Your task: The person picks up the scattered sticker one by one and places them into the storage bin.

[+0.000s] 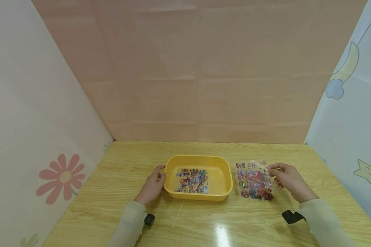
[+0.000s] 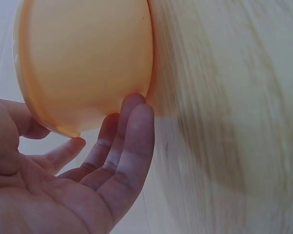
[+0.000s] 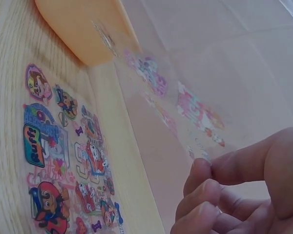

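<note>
A yellow plastic tray (image 1: 198, 196) stands on the table, with a clear sheet of colourful stickers (image 1: 193, 180) lying inside. My left hand (image 1: 153, 187) grips its left end; in the left wrist view, that hand (image 2: 88, 170) has the thumb at the rim and fingertips against the outer wall (image 2: 88, 58). To the right of the tray, my right hand (image 1: 289, 180) pinches a clear sticker sheet (image 1: 251, 175) at its edge. In the right wrist view the pinched sheet (image 3: 158, 97) is raised and tilted above other stickers (image 3: 51, 202) lying on the table.
The wooden table (image 1: 235, 226) ends at a plain pinkish-brown backdrop (image 1: 198, 85). Printed panels (image 1: 18, 103) stand at left and right, with a flower, a moon and a star. Black straps (image 1: 292, 216) hang near both wrists. A thin pale strip (image 1: 177, 214) lies in front of the tray.
</note>
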Action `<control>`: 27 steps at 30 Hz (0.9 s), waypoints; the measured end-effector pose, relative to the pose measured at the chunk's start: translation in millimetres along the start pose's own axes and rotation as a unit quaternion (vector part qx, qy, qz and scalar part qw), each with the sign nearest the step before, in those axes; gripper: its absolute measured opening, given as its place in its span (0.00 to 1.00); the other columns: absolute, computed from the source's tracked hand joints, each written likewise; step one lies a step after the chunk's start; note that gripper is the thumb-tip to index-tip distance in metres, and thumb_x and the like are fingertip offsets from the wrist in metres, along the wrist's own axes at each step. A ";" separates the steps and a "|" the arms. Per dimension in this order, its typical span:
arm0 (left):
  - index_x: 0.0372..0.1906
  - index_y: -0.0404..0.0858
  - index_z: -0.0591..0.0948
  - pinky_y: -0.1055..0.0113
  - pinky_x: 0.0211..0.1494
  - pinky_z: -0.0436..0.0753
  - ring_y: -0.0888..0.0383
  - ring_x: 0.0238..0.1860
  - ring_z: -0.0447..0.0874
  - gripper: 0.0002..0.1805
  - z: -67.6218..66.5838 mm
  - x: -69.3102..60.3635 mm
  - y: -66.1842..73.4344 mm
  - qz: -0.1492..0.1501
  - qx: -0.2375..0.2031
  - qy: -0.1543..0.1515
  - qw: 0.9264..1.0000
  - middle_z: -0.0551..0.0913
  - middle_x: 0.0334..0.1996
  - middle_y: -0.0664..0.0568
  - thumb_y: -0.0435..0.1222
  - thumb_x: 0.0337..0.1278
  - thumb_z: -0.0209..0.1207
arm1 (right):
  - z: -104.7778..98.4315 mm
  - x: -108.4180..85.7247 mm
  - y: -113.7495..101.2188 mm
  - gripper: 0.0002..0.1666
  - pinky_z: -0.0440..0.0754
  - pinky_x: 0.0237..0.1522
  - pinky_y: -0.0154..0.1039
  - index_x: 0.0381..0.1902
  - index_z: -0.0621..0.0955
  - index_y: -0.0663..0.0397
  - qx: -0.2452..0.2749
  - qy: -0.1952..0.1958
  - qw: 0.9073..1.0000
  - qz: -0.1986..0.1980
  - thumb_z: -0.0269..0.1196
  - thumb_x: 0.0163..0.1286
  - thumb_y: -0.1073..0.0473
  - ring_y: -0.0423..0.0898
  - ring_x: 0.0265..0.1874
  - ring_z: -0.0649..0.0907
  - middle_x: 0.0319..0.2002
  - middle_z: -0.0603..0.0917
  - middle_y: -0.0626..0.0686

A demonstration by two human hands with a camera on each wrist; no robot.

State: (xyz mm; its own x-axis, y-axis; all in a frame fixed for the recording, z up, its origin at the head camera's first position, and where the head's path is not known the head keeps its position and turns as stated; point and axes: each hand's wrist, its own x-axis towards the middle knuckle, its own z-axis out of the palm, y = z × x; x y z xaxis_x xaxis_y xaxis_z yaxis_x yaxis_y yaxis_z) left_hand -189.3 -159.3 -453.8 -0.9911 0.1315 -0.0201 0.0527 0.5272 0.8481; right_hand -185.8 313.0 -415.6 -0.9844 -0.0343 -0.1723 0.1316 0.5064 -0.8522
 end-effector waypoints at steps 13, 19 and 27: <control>0.73 0.39 0.64 0.59 0.38 0.84 0.56 0.33 0.81 0.23 0.7 0.1 0.5 -0.003 -0.002 0.000 1.000 0.79 0.42 0.42 0.38 0.80 0.45 | -4.5 -1.6 -5.3 0.29 0.78 0.26 0.39 0.66 0.66 0.74 0.017 -0.004 1.000 -0.003 0.49 0.81 0.53 0.41 0.23 0.74 0.44 0.79 0.56; 0.74 0.39 0.63 0.59 0.38 0.84 0.56 0.33 0.81 0.24 0.5 0.4 -0.1 -0.003 -0.001 -0.001 1.000 0.79 0.42 0.42 0.39 0.80 0.45 | -5.7 -1.0 -5.9 0.29 0.78 0.26 0.39 0.65 0.66 0.74 0.024 -0.006 1.000 -0.010 0.49 0.81 0.53 0.41 0.23 0.74 0.43 0.78 0.55; 0.74 0.39 0.62 0.60 0.37 0.83 0.57 0.31 0.81 0.24 0.6 0.6 -1.0 -0.002 0.001 -0.001 1.000 0.79 0.42 0.42 0.39 0.80 0.44 | -3.7 -1.3 -8.4 0.29 0.77 0.27 0.41 0.65 0.66 0.72 0.036 -0.009 0.999 -0.006 0.51 0.81 0.51 0.41 0.24 0.73 0.42 0.77 0.53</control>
State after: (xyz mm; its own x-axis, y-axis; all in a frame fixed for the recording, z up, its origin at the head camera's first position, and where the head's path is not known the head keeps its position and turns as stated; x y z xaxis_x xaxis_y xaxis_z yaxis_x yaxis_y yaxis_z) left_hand -189.9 -159.2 -455.0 -0.9912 0.1304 -0.0242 0.0490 0.5295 0.8469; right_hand -186.1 311.9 -406.4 -0.9838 -0.0557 -0.1703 0.1285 0.4428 -0.8874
